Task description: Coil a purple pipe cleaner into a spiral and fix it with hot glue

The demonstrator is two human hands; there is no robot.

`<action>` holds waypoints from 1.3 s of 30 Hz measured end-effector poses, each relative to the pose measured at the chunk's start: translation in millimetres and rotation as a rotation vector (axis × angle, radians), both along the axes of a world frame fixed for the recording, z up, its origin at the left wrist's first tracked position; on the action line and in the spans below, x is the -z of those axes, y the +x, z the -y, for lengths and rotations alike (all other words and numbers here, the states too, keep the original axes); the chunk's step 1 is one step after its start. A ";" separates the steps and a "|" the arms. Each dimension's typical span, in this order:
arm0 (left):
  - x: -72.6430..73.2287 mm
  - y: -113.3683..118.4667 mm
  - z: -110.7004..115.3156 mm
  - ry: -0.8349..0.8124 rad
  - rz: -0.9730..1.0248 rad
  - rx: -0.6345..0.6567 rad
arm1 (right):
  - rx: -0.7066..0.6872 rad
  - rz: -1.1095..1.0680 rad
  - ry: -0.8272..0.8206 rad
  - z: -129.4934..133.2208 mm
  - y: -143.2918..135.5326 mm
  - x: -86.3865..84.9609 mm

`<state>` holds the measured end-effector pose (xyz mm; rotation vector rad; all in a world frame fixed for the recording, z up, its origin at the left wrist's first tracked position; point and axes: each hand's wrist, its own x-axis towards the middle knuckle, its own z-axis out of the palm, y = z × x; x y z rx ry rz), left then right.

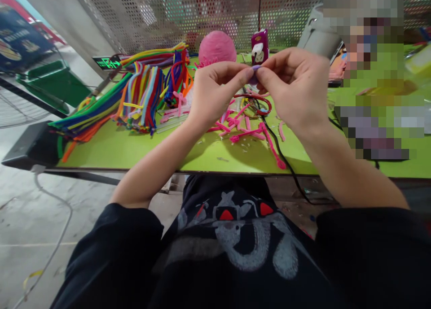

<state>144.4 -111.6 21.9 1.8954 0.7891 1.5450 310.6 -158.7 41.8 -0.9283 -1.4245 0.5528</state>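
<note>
Above the green table, my left hand and my right hand meet fingertip to fingertip. Both are closed in a pinch on a short purple pipe cleaner, most of it hidden by the fingers. Beneath them lie scattered pink pipe cleaner pieces, some bent or twisted. Scissors with red handles rest just under my right hand, their blades not clear. Behind my hands stands a round pink ball.
Bundles of coloured pipe cleaners cover the table's left side. A purple power socket stands at the back, before a perforated metal screen. A black cable runs over the front table edge. A green bin is at far left.
</note>
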 end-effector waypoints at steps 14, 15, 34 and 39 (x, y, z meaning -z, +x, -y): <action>-5.5 -4.0 5.5 0.022 -0.082 0.002 | -0.216 -0.081 -0.113 -10.0 10.5 -3.2; -6.6 -4.6 6.3 0.033 -0.097 0.005 | -0.234 -0.052 -0.123 -11.2 14.1 -4.2; -6.7 -1.2 8.5 -0.002 -0.010 0.004 | -0.188 -0.034 -0.118 -5.2 8.5 0.6; -5.8 -7.7 -0.8 -0.072 -0.031 0.122 | -0.153 -0.145 -0.115 -13.1 3.6 8.4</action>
